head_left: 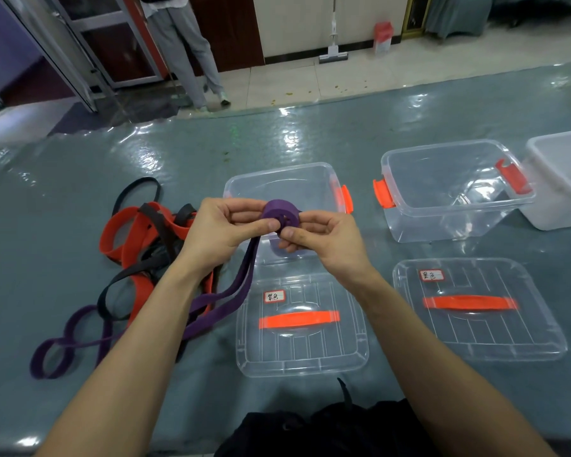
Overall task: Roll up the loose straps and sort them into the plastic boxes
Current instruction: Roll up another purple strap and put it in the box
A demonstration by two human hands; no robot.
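Note:
A purple strap is partly wound into a small roll (281, 214) held above the table. My left hand (225, 225) pinches the roll from the left, and my right hand (323, 235) pinches it from the right. The strap's loose tail (218, 301) hangs down and trails left across the table. A pile of orange and black straps (145, 239) lies to the left. A clear plastic box (277, 179) with orange clips stands just behind my hands. A second clear box (449, 189) stands to its right.
Two clear lids with orange handles and labels lie in front: one (300, 328) near centre, one (475, 311) on the right. A white tub (564, 179) sits at the far right. A person's legs (192, 51) stand on the floor beyond the table.

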